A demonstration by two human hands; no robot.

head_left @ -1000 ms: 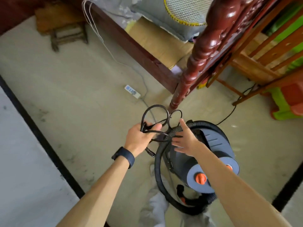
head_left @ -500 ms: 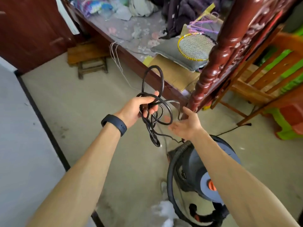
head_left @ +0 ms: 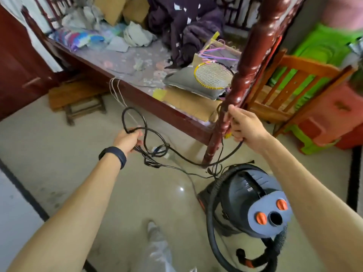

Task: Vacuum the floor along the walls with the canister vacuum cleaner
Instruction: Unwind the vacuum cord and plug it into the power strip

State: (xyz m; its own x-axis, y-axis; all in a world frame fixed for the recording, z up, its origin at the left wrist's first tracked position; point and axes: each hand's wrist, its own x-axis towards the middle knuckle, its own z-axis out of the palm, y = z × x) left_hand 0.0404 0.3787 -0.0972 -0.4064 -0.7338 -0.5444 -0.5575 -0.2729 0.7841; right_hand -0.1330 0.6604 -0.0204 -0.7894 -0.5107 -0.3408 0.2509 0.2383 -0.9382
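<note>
**Hands spread on the power cord beside the canister vacuum cleaner**

The pale floor point(head_left: 59, 154) fills the lower view. A dark red bed point(head_left: 137, 97) crosses the upper half, its surface strewn with clothes, cardboard and a yellow badminton racket point(head_left: 214, 75). Its turned bedpost point(head_left: 253, 55) rises at upper right. The canister vacuum cleaner point(head_left: 245, 195), grey with two orange knobs, stands on the floor at lower right, just beside the foot of the bedpost. Its black ribbed hose point(head_left: 211, 218) loops round the left side of the body. A low wooden stool point(head_left: 78, 99) stands by the bed at left.

The two hands are well apart and linked by the black power cord point(head_left: 123, 119). The left hand point(head_left: 127, 141), with a dark wristband point(head_left: 113, 155), grips a bundle of tangled loops. The right hand point(head_left: 247, 128) curls its fingers round the cord close against the bedpost. Between them the cord sags in a low arc, and a thinner length trails toward the vacuum. A white power strip point(head_left: 159, 150) lies on the floor behind the loops, partly hidden.
</note>
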